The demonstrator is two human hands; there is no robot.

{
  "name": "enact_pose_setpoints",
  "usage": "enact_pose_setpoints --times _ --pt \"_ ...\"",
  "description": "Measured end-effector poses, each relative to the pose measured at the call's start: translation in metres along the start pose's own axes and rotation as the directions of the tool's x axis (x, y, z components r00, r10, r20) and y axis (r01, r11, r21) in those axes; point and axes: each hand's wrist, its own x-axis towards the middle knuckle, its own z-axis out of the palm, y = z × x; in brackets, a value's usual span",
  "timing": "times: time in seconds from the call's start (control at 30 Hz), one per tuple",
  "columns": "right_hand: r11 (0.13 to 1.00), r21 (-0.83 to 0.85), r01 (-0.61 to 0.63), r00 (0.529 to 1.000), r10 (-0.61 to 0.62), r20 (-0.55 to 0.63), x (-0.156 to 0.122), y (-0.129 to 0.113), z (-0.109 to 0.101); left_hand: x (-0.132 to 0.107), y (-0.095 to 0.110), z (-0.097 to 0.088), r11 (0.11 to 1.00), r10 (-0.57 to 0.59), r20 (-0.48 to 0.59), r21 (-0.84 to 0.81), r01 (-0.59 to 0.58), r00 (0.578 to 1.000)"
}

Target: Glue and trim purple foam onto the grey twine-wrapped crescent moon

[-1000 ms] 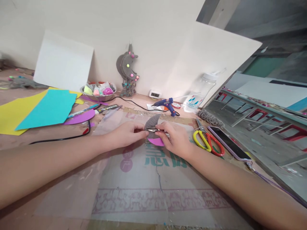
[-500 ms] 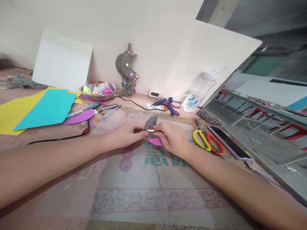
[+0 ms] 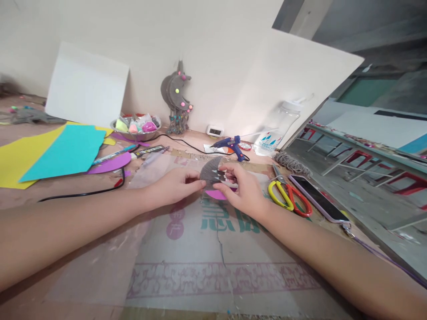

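Grey yarn-covered, curved flat piece (image 3: 209,174) sits mid-view, its nine o'clock edge clamped between thumb and fingers of the left hand (image 3: 175,183); the right hand's (image 3: 246,186) thumb and forefinger stand apart at three o'clock. A flat purple piece (image 3: 216,194) shows at six o'clock.
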Motion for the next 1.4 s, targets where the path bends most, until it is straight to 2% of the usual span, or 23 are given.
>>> enact_pose_setpoints --times 0.23,0.43,0.6,0.83,0.97,1.27,1.4 --pt "1.0 -0.004 0.0 0.996 0.001 0.087 0.0032 0.0085 0.0026 0.0027 -0.0013 -0.0014 0.995 0.072 -0.065 0.075 -0.068 0.995" --pt "0.992 0.124 -0.008 0.989 -0.011 0.149 0.0014 0.0088 0.0032 0.0016 -0.0031 -0.0026 0.998 0.061 -0.169 0.014 -0.06 0.984" --pt "0.982 0.173 -0.076 0.987 0.049 0.155 0.002 0.0075 0.0043 0.0012 -0.0026 -0.0042 0.997 0.073 -0.17 0.047 -0.066 0.983" --pt "0.936 0.289 -0.202 0.97 0.151 0.19 0.0037 0.0029 0.0062 0.0011 -0.0013 -0.0011 0.989 0.067 -0.073 0.136 -0.056 0.995" --pt "0.913 0.347 -0.215 0.966 0.146 0.213 0.0045 0.0018 0.0065 0.0012 -0.0025 -0.0016 0.988 0.084 -0.095 0.136 -0.071 0.992" --pt "0.939 0.282 -0.197 0.96 0.127 0.248 0.0014 0.0057 0.0088 0.0012 0.0032 -0.0007 0.992 0.035 -0.136 0.129 -0.017 0.99" --pt "0.942 0.276 -0.189 0.962 0.121 0.244 0.0019 0.0043 0.0078 0.0007 0.0039 -0.0007 0.998 0.047 -0.167 0.058 -0.038 0.985"
